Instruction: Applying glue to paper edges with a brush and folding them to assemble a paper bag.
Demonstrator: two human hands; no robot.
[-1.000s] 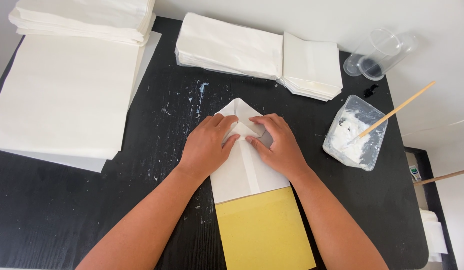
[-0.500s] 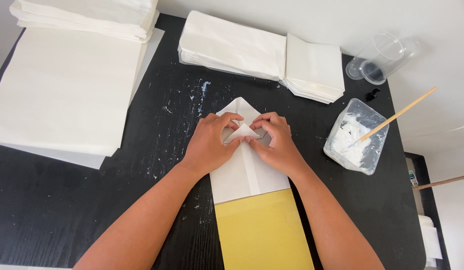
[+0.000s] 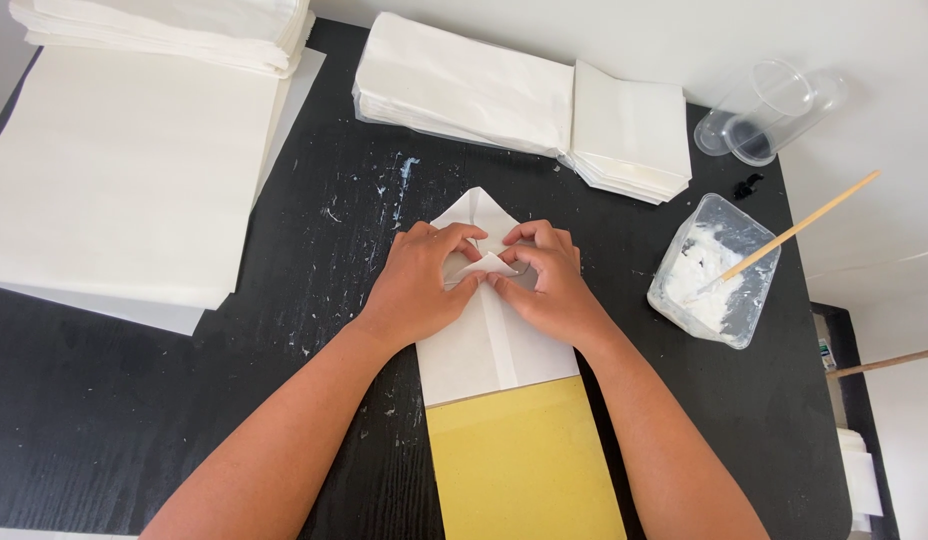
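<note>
A white paper bag [image 3: 489,345] lies flat on the black table [image 3: 184,400], its far end folded to a point. My left hand [image 3: 419,285] and my right hand [image 3: 546,282] rest on that folded end, side by side. Thumbs and fingertips of both hands pinch a small raised flap of the paper between them. A yellow card [image 3: 519,465] sticks out of the bag's near end, toward me.
Large white sheets [image 3: 124,170] lie at the left with a paper stack [image 3: 174,25] behind them. Folded white bags [image 3: 524,100] are stacked at the back. A clear tub of white paste [image 3: 709,275] with a wooden stick [image 3: 804,225] stands right; clear cups [image 3: 769,110] lie beyond it.
My fingers have drawn together at the middle of the folded end and lifted a small paper flap that lay flat under them before.
</note>
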